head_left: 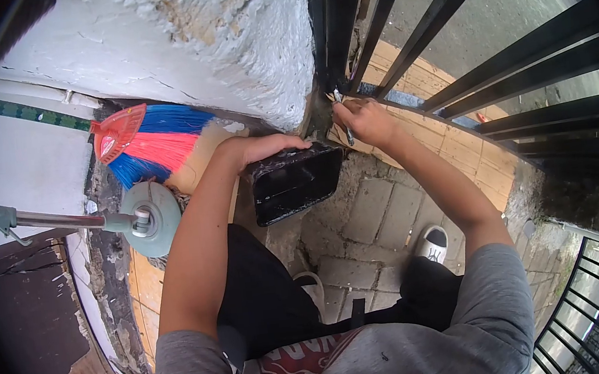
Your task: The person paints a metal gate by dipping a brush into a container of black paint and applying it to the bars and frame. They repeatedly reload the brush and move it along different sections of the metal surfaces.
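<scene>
My left hand [266, 147] grips the rim of a black rectangular container [299, 185], fingers hidden behind it and thumb along the top edge. The container is tilted with its opening toward me, and its inside is dark and shiny. In my closed right hand [367, 120] is a slim, smeared paintbrush [338, 96], held nearly upright. Its upper end is close to the foot of the black metal gate [342, 33], beside the white wall; I cannot make out the bristles or whether they touch. The container sits just left of the paintbrush.
A broom [164, 146] with blue and pink bristles leans at the left. Near it stands a mop [148, 221] with a round pale green head. Cardboard [467, 151] lies under the gate bars. Paving bricks [368, 212] and my shoes [433, 244] are below.
</scene>
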Demonstrator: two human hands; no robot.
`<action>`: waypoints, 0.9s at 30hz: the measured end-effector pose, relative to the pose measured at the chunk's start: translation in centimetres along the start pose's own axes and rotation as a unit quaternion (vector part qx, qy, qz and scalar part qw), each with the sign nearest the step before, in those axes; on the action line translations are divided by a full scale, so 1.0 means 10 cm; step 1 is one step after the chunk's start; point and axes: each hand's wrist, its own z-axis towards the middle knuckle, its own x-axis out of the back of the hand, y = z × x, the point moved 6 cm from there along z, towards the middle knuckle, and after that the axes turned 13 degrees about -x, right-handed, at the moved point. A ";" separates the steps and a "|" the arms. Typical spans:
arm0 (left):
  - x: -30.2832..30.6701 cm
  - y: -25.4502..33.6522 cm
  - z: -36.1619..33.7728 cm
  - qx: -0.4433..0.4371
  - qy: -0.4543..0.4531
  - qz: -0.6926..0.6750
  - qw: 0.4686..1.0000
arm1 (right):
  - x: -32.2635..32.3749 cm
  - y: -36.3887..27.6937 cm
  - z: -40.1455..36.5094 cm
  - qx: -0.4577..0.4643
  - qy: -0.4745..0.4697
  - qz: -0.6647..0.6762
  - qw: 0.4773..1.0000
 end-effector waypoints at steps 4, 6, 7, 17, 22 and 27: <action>-0.05 0.07 -0.02 -0.012 -0.005 -0.009 1.000 | -0.30 0.20 0.00 -0.024 -0.074 -0.017 0.997; -0.02 0.03 -0.01 -0.009 0.001 -0.020 1.000 | -0.33 0.11 -0.02 -0.049 -0.081 0.017 0.995; -0.02 0.01 -0.01 -0.008 -0.002 -0.028 1.000 | -0.23 0.02 -0.02 -0.045 -0.087 0.016 0.995; 0.00 0.03 -0.04 -0.008 0.004 -0.024 1.000 | -0.20 -0.06 0.13 -0.066 0.014 0.059 0.996; -0.01 0.01 0.06 0.011 -0.010 -0.037 0.999 | -0.49 -0.07 0.16 -0.046 -0.038 -0.034 0.998; 0.00 -0.05 0.03 0.001 -0.006 -0.032 0.999 | -0.26 -0.11 0.15 -0.086 -0.016 0.030 0.996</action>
